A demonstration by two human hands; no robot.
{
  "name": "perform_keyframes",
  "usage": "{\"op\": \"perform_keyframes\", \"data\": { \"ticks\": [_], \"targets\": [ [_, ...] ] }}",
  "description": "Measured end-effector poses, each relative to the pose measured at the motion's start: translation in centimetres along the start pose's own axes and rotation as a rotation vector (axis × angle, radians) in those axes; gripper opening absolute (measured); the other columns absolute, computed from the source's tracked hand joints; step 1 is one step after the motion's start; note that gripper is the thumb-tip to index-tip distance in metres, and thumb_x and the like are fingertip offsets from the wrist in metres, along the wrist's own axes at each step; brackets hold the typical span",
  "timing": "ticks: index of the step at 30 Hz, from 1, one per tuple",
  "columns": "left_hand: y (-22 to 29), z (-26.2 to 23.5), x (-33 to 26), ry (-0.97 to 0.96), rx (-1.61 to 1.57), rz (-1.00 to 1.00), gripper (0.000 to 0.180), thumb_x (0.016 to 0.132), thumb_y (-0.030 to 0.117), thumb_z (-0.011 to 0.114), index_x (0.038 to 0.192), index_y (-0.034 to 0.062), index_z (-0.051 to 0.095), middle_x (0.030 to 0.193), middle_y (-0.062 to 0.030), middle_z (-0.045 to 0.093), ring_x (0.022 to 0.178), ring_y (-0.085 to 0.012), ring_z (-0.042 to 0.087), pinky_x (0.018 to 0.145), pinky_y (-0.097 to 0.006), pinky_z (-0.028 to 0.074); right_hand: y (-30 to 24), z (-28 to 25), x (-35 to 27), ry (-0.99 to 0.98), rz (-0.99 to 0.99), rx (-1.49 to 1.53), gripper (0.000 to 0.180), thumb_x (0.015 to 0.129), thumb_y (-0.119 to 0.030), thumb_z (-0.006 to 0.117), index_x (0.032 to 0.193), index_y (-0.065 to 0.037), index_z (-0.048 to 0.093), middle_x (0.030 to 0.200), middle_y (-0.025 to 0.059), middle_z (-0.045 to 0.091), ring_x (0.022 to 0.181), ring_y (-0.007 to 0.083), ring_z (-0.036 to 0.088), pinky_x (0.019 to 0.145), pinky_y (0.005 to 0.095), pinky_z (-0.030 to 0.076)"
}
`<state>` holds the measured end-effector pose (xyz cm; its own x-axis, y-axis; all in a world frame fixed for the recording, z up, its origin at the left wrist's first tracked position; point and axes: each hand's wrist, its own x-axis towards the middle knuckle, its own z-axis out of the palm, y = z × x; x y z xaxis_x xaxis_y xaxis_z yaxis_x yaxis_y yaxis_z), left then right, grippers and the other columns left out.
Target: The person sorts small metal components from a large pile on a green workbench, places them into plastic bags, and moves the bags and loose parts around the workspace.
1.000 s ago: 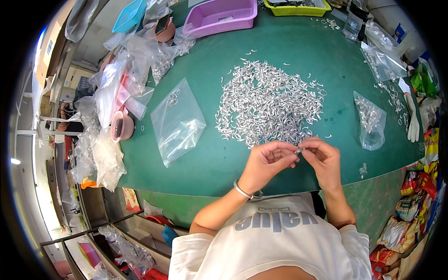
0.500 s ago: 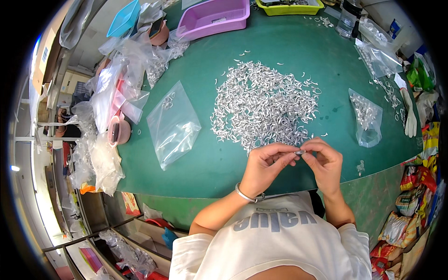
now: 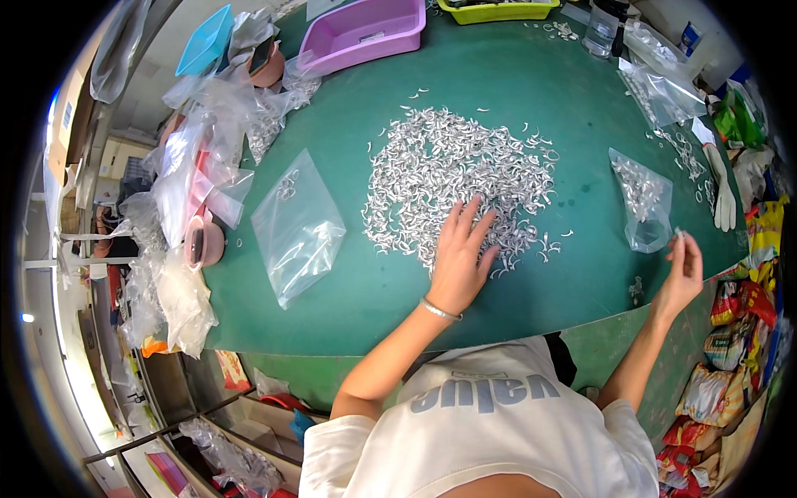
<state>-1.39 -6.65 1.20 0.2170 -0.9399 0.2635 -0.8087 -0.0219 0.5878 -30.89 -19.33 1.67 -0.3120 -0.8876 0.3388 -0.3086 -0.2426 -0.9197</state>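
Currently, the left hand (image 3: 458, 264) lies with fingers spread over the near part of a broad pile of small curved silvery metal pieces (image 3: 452, 162), midway along the green tabletop (image 3: 531, 303). Far to its right, the right hand (image 3: 682, 275) has fingertips together just beside a clear plastic bag (image 3: 650, 234); their contents, if any, I cannot tell.

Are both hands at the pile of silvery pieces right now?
No, only the left hand reaches over the pile, while the right hand is off to the right, near the small clear bag.
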Motion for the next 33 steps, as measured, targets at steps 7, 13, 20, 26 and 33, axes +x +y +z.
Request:
{"op": "perform_keyframes", "data": {
  "ticks": [7, 13, 20, 26, 33],
  "targets": [
    [-0.4, 2.0, 0.9, -0.231, 0.207, 0.222, 0.044, 0.073, 0.019, 0.066, 0.114, 0.0141, 0.053, 0.133, -0.0066, 0.037, 0.124, -0.0343, 0.03, 0.097, -0.059, 0.024, 15.5, -6.0, 10.2, 0.066, 0.034, -0.227, 0.021, 0.083, -0.014, 0.06, 0.097, 0.002, 0.062, 0.084, 0.0028, 0.063, 0.074, 0.0076, 0.056, 0.067, 0.0198, 0.044],
    [-2.1, 1.1, -1.0, -0.109, 0.131, 0.215, 0.021, 0.071, 0.006, 0.062, 0.091, 0.0061, 0.056, 0.116, -0.0096, 0.047, 0.112, -0.0321, 0.041, 0.093, -0.045, 0.034, 11.0, -5.2, 9.8, -0.02, 0.031, -0.878, 0.019, 0.083, -0.012, 0.057, 0.098, -0.001, 0.062, 0.077, 0.0064, 0.062, 0.069, 0.015, 0.057, 0.065, 0.0246, 0.044],
    [-3.0, -0.8, -3.1, 0.001, 0.022, 0.055, 0.013, 0.071, -0.001, 0.059, 0.083, 0.0024, 0.054, 0.106, -0.013, 0.048, 0.098, -0.0316, 0.046, 0.08, -0.04, 0.038, -2.4, 3.9, 0.3, -0.163, -0.372, -0.339, 0.014, 0.081, -0.006, 0.057, 0.093, -0.001, 0.061, 0.08, 0.0117, 0.058, 0.073, 0.0213, 0.055, 0.066, 0.0298, 0.044],
    [-4.9, -1.4, -3.4, 0.21, -0.137, -0.069, 0.017, 0.069, -0.011, 0.058, 0.08, -0.0004, 0.053, 0.097, -0.0148, 0.05, 0.087, -0.0309, 0.052, 0.075, -0.034, 0.043, -4.5, 11.7, -4.1, -0.752, -0.545, -0.2, 0.011, 0.072, -0.001, 0.062, 0.083, 0.0, 0.061, 0.08, 0.0121, 0.058, 0.077, 0.0272, 0.054, 0.071, 0.0348, 0.042],
    [-5.1, -2.6, -4.0, 0.214, -0.519, -0.336, 0.024, 0.076, -0.014, 0.052, 0.095, 0.0006, 0.057, 0.104, -0.0094, 0.05, 0.093, -0.015, 0.052, 0.067, -0.02, 0.045, -2.2, 13.4, -5.0, -0.777, -0.609, -0.422, 0.014, 0.068, -0.001, 0.064, 0.081, 0.0, 0.059, 0.08, 0.01, 0.05, 0.08, 0.0269, 0.049, 0.07, 0.0368, 0.04]
  ]
}}
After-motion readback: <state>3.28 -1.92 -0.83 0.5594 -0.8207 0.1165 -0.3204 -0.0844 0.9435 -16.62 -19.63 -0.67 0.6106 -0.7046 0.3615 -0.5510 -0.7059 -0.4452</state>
